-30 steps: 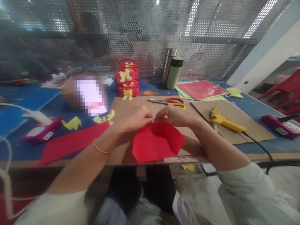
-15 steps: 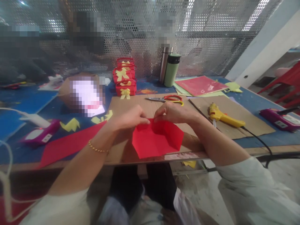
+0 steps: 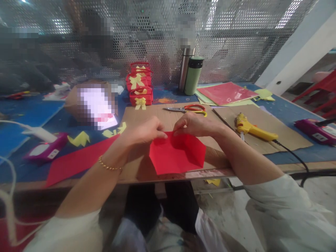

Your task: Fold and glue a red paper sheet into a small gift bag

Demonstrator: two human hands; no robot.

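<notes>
A folded sheet of red paper (image 3: 175,157) with bent-up sides stands at the front of the cardboard sheet (image 3: 136,126). My left hand (image 3: 149,130) pinches its far edge on the left, thumb on the near side. A little to the right, my right hand (image 3: 193,124) grips the same edge between thumb and fingers. The fingertips behind the paper are hidden. Just beyond my hands lie scissors (image 3: 183,109) with red and yellow handles. A flat red paper strip (image 3: 78,161) lies beside my left forearm.
A yellow glue gun (image 3: 254,131) rests on cardboard at the right, its cord crossing the table edge. Small red boxes with yellow bows (image 3: 140,91) stand at the back, near a green bottle (image 3: 193,77). A lit phone (image 3: 97,108) leans at the left, near a purple power strip (image 3: 47,147).
My hands have spread slightly apart along the paper's far edge, from nearly touching a second ago. The view has shifted a little; the paper stays in about the same place.
</notes>
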